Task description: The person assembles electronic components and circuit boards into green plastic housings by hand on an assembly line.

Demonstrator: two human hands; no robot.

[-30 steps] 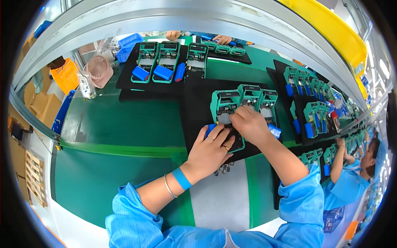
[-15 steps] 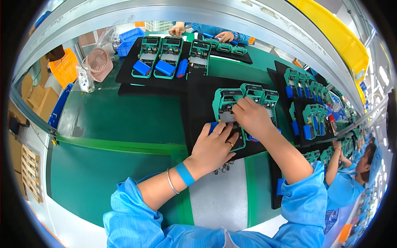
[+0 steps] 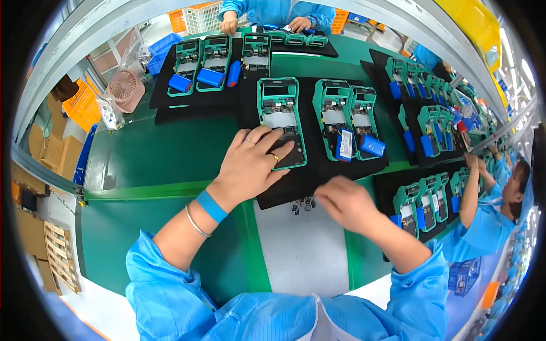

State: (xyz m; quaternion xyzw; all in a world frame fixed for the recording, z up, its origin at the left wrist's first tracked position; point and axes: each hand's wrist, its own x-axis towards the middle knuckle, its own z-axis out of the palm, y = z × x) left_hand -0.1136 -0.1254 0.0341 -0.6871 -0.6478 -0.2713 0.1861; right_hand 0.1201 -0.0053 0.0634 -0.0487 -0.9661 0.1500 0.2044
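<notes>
My left hand [image 3: 250, 159] lies with spread fingers over the lower part of a green device housing [image 3: 278, 105]; its thumb is at the near edge. Metal parts and a pale plate show inside the housing, but my fingers hide some of its lower end. My right hand [image 3: 347, 202] hovers at the near edge of the black mat [image 3: 307, 183], blurred, with fingers curled; whether it holds anything cannot be made out. Close by lie several small dark parts [image 3: 303, 204]. Two more green housings stand right of the first, with a labelled blue battery pack [image 3: 344, 145] and another blue battery pack [image 3: 372, 146].
More housings with blue packs stand on a far-left black mat [image 3: 156, 94] and on mats at right. A pink fan [image 3: 126, 90] and blue bins [image 3: 165, 48] are at far left. One co-worker's hands [image 3: 300, 24] show across the table; another person [image 3: 492, 210] works at right.
My right hand has drawn back from the housing toward me. The housing under my left hand now stands farther left, apart from the other two. The whole view has also shifted.
</notes>
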